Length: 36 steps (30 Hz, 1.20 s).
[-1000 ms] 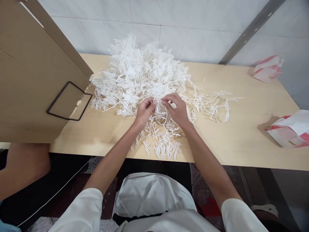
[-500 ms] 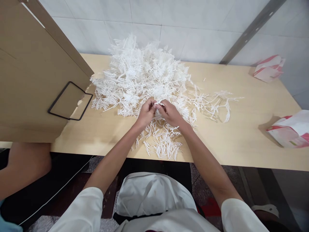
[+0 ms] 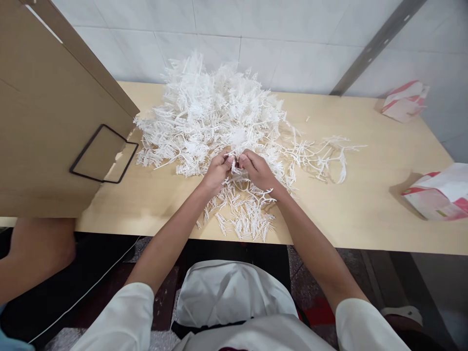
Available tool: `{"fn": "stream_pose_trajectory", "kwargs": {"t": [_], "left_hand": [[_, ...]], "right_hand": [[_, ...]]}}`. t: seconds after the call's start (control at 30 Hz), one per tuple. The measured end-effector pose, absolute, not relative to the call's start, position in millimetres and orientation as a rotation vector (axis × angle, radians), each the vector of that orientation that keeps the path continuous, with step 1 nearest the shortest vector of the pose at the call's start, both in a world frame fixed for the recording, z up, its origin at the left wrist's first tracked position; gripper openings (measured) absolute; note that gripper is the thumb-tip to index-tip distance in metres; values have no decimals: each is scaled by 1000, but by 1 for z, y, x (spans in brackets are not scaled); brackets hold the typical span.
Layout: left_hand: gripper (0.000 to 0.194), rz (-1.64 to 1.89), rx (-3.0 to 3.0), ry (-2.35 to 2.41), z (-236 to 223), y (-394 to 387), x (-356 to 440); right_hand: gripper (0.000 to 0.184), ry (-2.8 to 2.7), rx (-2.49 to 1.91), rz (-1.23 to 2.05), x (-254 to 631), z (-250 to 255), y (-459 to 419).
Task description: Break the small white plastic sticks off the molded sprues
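Observation:
My left hand [image 3: 217,172] and my right hand [image 3: 256,169] meet in front of a tall heap of white branching plastic pieces [image 3: 204,107]. Both are closed, fingertips pinching a small white branched piece [image 3: 236,168] between them; much of it is hidden by the fingers. Close to my right wrist lies a curved white twig [image 3: 266,196]. Below my hands, short loose white bits [image 3: 252,219] are scattered towards the table's front edge. Bare, thin white stems [image 3: 325,157] lie to the right of the heap.
A cardboard panel [image 3: 54,112] with a black wire frame [image 3: 104,153] stands at the left of the wooden table [image 3: 365,204]. Two red-and-white paper packets [image 3: 405,101] sit at the right. Behind is a tiled wall [image 3: 292,63]. Another person's arm [image 3: 40,248] shows at lower left.
My hands have drawn slightly apart at the fingertips, and the white piece between them now hangs lower. The whole view has shifted a little.

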<state>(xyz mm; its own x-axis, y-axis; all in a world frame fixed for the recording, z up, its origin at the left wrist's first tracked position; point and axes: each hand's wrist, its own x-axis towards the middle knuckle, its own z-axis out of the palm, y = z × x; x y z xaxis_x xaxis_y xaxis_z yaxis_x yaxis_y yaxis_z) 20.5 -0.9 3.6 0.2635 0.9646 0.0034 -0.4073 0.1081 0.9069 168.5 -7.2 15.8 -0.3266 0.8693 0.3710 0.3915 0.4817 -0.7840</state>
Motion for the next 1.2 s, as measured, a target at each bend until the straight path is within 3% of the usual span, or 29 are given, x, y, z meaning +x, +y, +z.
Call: {"fn": "stream_pose_trajectory", "kwargs": {"t": [0.33,0.73,0.93,1.2], "left_hand": [[30,1284,1039,854,1,5,20],[29,1302,1338,872,2,1,21],[33,1274,1443,924,-4,0,20],[26,1263,1378,904,-5,6,18]], "right_hand": [[29,-1625,-1166,564,172,16,-6],[25,-1790,-1106,345,171,11,-7],[37,-2039,-1106,460,176,13,-2],[32,-2087,-1009,652,177,15,-3]]}}
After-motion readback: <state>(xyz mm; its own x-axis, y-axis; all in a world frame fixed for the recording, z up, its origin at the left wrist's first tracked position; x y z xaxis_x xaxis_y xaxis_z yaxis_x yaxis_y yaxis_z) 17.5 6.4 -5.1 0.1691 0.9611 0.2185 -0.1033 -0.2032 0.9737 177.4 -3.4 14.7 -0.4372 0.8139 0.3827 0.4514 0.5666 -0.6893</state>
